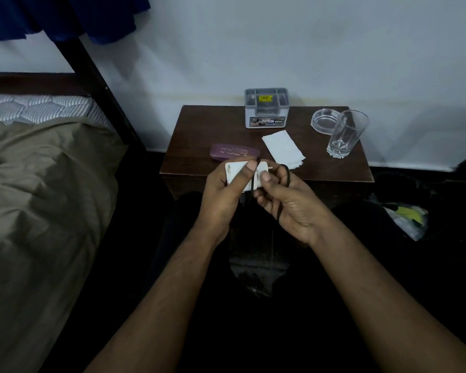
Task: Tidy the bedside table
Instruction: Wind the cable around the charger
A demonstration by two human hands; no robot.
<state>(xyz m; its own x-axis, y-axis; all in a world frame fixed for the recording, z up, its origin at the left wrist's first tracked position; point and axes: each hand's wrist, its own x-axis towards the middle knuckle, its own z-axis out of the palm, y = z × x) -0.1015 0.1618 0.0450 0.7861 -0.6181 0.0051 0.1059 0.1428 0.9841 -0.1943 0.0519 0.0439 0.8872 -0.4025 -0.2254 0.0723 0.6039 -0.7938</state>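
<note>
My left hand (221, 195) grips a white charger plug (236, 173) in front of the dark wooden bedside table (205, 127), thumb pressed on its top. A black cable (283, 189) loops around the plug and through my right hand (288, 203), which pinches it beside the plug's metal pins. On the table lie a maroon glasses case (234, 152), a white folded tissue (281, 149), a grey compartment organiser (266, 107), a clear glass ashtray (324, 121) and an upright drinking glass (346, 134).
A bed with an olive-brown cover (43, 189) and a dark frame post (102, 84) stands to the left. A white wall is behind the table. A plastic bag (406, 216) lies on the dark floor at right.
</note>
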